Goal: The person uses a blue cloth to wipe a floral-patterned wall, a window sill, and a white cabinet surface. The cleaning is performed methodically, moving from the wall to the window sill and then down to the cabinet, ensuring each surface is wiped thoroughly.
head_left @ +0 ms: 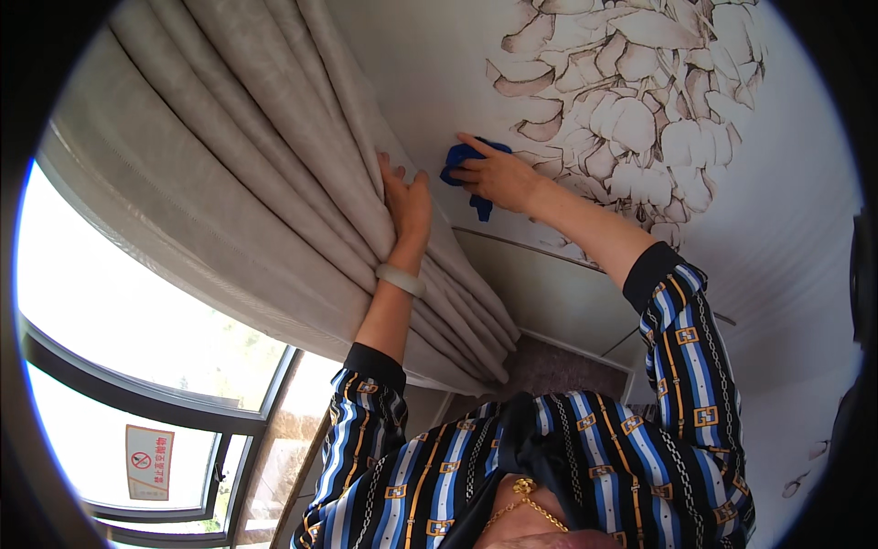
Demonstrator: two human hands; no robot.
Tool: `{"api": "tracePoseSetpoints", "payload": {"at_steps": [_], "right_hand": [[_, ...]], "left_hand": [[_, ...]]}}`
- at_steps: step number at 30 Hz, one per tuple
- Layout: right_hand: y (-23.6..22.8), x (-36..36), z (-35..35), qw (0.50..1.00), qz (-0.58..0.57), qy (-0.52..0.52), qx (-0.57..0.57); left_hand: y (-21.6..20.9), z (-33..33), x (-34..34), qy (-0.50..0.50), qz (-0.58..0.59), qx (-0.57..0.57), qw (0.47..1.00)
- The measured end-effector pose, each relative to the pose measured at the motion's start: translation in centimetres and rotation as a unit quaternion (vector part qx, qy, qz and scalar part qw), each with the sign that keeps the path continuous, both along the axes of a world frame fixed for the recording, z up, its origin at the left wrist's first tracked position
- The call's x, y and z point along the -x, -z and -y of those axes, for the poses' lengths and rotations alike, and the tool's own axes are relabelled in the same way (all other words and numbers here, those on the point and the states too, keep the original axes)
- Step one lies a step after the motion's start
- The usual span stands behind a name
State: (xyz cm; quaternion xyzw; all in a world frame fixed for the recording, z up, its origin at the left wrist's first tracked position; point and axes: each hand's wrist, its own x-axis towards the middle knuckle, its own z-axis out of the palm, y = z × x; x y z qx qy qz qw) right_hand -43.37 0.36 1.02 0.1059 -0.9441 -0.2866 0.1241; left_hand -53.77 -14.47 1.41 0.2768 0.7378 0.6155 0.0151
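My left hand (409,207) is raised against the edge of a grey-beige curtain (274,119), fingers and thumb apart and pressed along the fabric. A pale bangle (401,281) circles that wrist. Slightly to the right, my right hand (503,179) holds a crumpled blue cloth (482,207) flat on the white wall (412,64). Part of the cloth hangs below the palm, and its index finger stretches over the top. The cloth lies between the curtain edge and a printed flower pattern (631,110) on the wall.
To the lower left is a dark-framed window (137,393) with a small sign (149,462) on its glass. Beneath my right forearm stands a low light panel (549,284) with a dark top edge. Purplish-brown floor (567,371) shows past the curtain's hem.
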Motion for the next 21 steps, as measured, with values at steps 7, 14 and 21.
{"api": "tracePoseSetpoints", "payload": {"at_steps": [7,14,21], "right_hand": [[-11.6,2.9,-1.4,0.903,-0.425,0.065,-0.001],[-13.2,4.8,-1.2,0.887,-0.454,0.079,-0.024],[4.3,3.5,0.3,0.999,-0.013,0.005,0.036]], "left_hand": [[-0.2,1.0,0.2,-0.001,0.020,-0.009,1.000],[-0.9,1.3,0.1,0.005,0.030,-0.034,0.999],[-1.8,3.1,-2.0,0.091,-0.226,-0.035,0.969]]}}
